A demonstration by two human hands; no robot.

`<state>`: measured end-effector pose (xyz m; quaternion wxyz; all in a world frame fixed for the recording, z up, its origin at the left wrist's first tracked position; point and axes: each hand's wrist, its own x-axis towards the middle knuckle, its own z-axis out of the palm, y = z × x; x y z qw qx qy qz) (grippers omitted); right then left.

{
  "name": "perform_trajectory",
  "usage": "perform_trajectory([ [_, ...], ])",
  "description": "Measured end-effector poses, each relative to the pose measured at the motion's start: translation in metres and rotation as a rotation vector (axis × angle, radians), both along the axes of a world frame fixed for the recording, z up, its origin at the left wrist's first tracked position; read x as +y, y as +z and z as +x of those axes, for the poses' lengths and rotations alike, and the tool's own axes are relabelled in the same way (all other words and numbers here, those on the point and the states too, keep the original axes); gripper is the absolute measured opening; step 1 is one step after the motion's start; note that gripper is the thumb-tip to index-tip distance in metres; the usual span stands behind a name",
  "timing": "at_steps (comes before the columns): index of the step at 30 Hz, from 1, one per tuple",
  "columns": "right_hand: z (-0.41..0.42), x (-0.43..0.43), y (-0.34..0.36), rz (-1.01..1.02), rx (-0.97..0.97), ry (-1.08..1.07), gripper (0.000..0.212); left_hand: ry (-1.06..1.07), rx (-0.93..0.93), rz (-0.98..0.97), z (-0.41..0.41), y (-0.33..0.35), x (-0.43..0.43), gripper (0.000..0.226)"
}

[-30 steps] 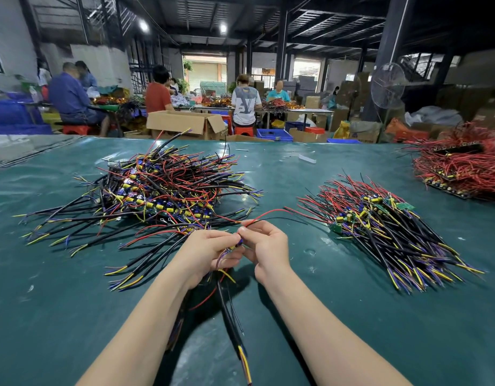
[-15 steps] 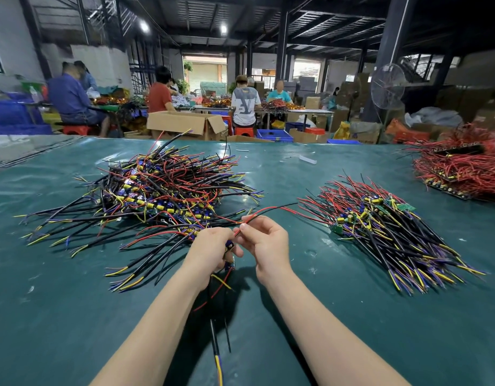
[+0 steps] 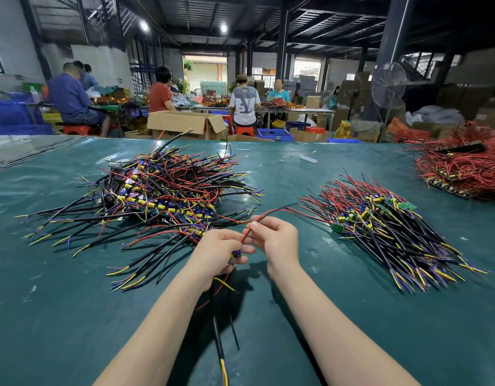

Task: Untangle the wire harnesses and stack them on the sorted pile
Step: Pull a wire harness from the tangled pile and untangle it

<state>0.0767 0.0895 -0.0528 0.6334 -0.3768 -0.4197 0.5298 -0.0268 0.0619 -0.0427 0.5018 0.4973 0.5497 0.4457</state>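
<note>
A tangled pile of wire harnesses (image 3: pixel 168 190), black, red, yellow and purple, lies on the left of the green table (image 3: pixel 59 302). The sorted pile (image 3: pixel 385 235) lies fanned out on the right. Between them, my left hand (image 3: pixel 215 252) grips one harness (image 3: pixel 236 254) at its small board, with black and yellow-tipped leads hanging down towards me. My right hand (image 3: pixel 277 240) pinches that harness's red wire (image 3: pixel 268 214), which runs up and to the right above the table.
A heap of red-wired boards (image 3: pixel 463 168) sits at the far right edge. Beyond the table stand cardboard boxes (image 3: pixel 185 122), blue crates and a fan (image 3: pixel 388 84); several people sit working at other tables.
Both hands have lifted slightly. The right hand has drawn the red wire out straighter to the upper right, and the hanging leads have swung to below the left hand.
</note>
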Motion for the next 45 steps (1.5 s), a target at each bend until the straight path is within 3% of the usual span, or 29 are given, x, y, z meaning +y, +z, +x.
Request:
perform_trajectory([
  [4,0.002,0.004,-0.002,0.060,-0.269,-0.104,0.032,0.035,-0.007,0.024,0.002,0.000,-0.001,0.033],
  [11,0.000,-0.004,-0.002,-0.034,-0.095,0.300,0.022,0.074,-0.083,0.054,-0.004,-0.002,-0.001,0.021],
  [17,-0.006,-0.004,-0.001,-0.335,0.299,0.407,0.023,0.103,-0.119,0.063,-0.002,0.000,0.000,0.020],
  [20,0.001,0.002,0.002,-0.315,0.418,0.372,0.023,0.066,-0.132,0.046,-0.003,0.002,0.001,0.016],
  [27,0.015,0.007,0.006,-0.238,0.414,0.199,0.022,-0.048,-0.080,-0.007,-0.005,0.003,-0.002,0.019],
  [36,0.019,0.006,0.007,-0.192,0.157,0.089,0.017,-0.068,0.124,0.120,-0.004,0.004,-0.002,0.025],
  [40,0.018,0.007,0.006,-0.135,0.062,0.025,0.025,-0.033,0.119,0.127,-0.004,0.001,-0.003,0.027],
  [45,0.022,0.011,0.007,-0.108,0.127,-0.031,0.030,-0.112,0.125,0.112,-0.005,0.002,-0.004,0.043],
])
